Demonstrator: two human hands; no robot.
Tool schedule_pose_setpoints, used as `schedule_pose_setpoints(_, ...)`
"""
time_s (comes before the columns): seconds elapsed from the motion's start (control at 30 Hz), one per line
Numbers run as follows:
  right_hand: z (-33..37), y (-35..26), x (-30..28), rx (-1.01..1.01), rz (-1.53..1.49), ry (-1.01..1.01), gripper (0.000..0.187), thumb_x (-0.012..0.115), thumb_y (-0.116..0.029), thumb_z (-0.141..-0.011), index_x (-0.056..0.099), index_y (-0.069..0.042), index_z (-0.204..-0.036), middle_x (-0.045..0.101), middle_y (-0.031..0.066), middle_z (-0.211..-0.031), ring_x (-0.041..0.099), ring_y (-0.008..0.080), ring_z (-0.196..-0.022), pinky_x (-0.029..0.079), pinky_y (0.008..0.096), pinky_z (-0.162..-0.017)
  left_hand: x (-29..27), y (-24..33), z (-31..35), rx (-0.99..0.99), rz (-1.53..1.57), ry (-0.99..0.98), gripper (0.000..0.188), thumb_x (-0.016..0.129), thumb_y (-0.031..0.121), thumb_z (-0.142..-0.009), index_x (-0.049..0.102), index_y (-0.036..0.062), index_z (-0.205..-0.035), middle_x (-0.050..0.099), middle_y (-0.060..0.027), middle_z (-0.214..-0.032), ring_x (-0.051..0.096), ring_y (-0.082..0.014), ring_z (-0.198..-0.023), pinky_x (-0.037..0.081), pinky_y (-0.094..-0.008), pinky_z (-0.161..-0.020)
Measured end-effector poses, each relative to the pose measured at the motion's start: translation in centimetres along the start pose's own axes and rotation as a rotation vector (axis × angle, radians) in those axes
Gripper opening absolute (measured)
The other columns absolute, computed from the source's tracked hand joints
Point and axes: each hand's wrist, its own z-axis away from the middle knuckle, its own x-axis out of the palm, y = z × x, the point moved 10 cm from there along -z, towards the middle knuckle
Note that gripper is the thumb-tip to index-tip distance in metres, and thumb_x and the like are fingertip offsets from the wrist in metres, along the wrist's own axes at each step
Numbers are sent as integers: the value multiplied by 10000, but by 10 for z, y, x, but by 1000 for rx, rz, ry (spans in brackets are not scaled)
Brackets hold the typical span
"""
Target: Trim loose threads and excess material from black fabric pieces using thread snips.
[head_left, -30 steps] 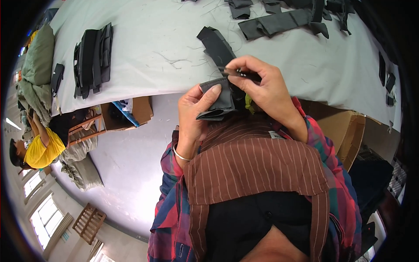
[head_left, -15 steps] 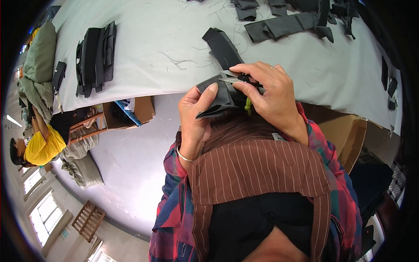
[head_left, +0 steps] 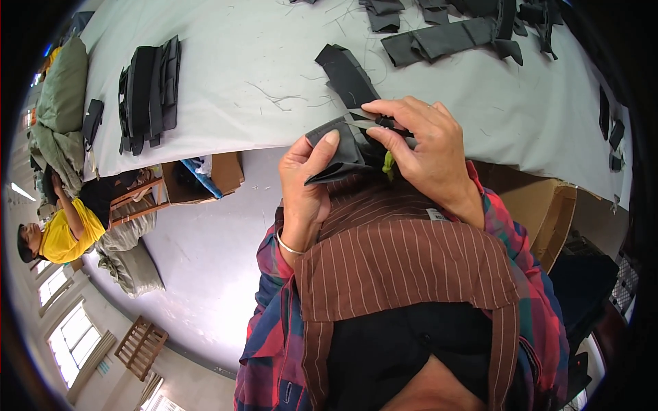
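My left hand [head_left: 301,175] is closed on a folded dark grey fabric piece [head_left: 351,147], its thumb pressed flat on top near the table's front edge. Between the thumb and fingers of my right hand [head_left: 430,151] is a pair of thread snips [head_left: 360,124] with pale pointed blades and a dark handle. The blade tips lie against the upper edge of the fabric, close to my left thumb. Yellow-green material [head_left: 388,164] hangs below my right hand. A dark strip of fabric [head_left: 348,77] runs from behind the blades up onto the table.
The white-covered table [head_left: 226,61] carries a stack of dark strips [head_left: 147,96] on the left, loose thread ends, and more dark pieces [head_left: 445,41] at the far right. Cardboard boxes [head_left: 229,175] stand below. A person in yellow [head_left: 68,229] sits at far left by green sacks [head_left: 63,85].
My hands, the fabric and the snips stay almost in place. At far left, the person in yellow has shifted head and arm slightly.
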Motion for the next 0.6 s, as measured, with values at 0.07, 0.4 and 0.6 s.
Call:
schedule_pose_setpoints(0.07, 0, -2, -1, -16, 24, 23, 219, 701, -191, -771, 664, -161, -985, 553, 9, -678, 545, 192, -624, 328, 323, -584, 0, 0, 0, -1, 2, -4, 165, 646, 103, -873, 642, -28, -972, 675, -80, -876, 635, -113, -736, 522, -241, -676)
schedule_pose_setpoints(0.4, 7, -9, 13, -126, 231, 68, 453, 614, -47, -707, 688, -325, -1057, 435, -5, -652, 461, 190, -524, 345, 328, -502, 8, -20, 1, -153, 227, -114, 216, 589, 146, -905, 596, -3, -1060, 661, -74, -929, 643, -138, -755, 538, -272, -691)
schedule_pose_setpoints(0.6, -14, 25, -12, 104, -83, 207, 358, 591, -23, -818, 681, -231, -1095, 566, 31, -711, 582, 205, -618, 454, 292, -541, 24, -29, 9, -204, 69, -180, 190, 569, 162, -911, 582, 5, -1018, 649, -80, -838, 641, -158, -706, 545, -301, -666)
